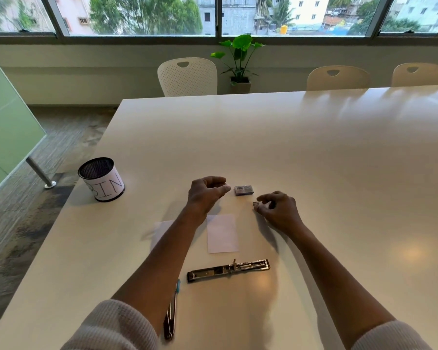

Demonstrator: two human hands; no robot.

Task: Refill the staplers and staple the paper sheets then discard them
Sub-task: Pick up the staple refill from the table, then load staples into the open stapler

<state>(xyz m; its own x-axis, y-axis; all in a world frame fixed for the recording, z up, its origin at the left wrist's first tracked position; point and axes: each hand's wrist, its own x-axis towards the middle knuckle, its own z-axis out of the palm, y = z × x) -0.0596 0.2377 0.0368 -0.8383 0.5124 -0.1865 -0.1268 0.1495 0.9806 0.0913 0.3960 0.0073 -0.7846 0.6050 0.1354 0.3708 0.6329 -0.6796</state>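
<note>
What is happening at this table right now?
A person at a white table seems to be refilling staplers. The right hand pinches a small dark piece, probably staples, beside the little staple box. The left hand hovers by that box, fingers loosely curled, holding nothing. One stapler lies opened flat; a second stapler is partly hidden under the left forearm. Two paper sheets lie apart, not yet stapled, and the bin stands at the left.

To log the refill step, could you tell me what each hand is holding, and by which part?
The right hand pinches a small dark strip, probably staples, by one end; the left hand holds nothing.
</note>
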